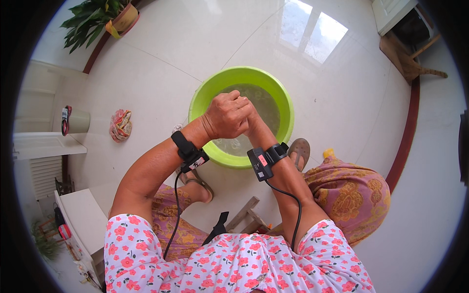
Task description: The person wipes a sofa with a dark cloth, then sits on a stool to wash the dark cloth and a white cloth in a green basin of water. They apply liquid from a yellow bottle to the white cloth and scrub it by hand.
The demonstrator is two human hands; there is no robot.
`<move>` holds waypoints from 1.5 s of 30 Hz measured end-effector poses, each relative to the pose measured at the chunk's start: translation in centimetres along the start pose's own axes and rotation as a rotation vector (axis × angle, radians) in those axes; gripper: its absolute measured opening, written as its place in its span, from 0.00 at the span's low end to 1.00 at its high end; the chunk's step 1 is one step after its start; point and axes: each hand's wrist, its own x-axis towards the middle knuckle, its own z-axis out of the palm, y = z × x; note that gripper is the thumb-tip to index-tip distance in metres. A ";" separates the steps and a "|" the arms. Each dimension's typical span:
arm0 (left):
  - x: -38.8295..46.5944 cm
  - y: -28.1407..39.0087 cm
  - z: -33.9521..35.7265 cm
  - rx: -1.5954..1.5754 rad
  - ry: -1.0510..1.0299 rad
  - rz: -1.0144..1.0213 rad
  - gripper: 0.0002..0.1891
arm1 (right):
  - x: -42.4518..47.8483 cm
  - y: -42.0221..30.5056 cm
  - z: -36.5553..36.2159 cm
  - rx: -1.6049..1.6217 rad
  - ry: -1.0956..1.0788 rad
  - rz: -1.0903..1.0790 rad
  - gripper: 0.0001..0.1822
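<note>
My left hand (228,114) is curled and pressed against my right hand (252,116), both raised over a green plastic basin (287,121) on the floor. The fingers of both hands are bent together; whether anything lies between them is hidden. Cloudy water (269,106) with some bubbles fills the lower part of the basin. Each wrist wears a black strap with a small black device and a cable.
A crumpled pink and yellow cloth (120,125) lies on the tiled floor at left, near a pale bin (80,122). A potted plant (124,18) stands at upper left. A wooden stool (243,216) is below the basin, between my legs.
</note>
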 end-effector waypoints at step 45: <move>-41.2 4.1 -26.1 -0.582 1.283 -1.816 0.11 | -11.5 -14.0 27.4 -1.502 -0.513 -0.192 0.18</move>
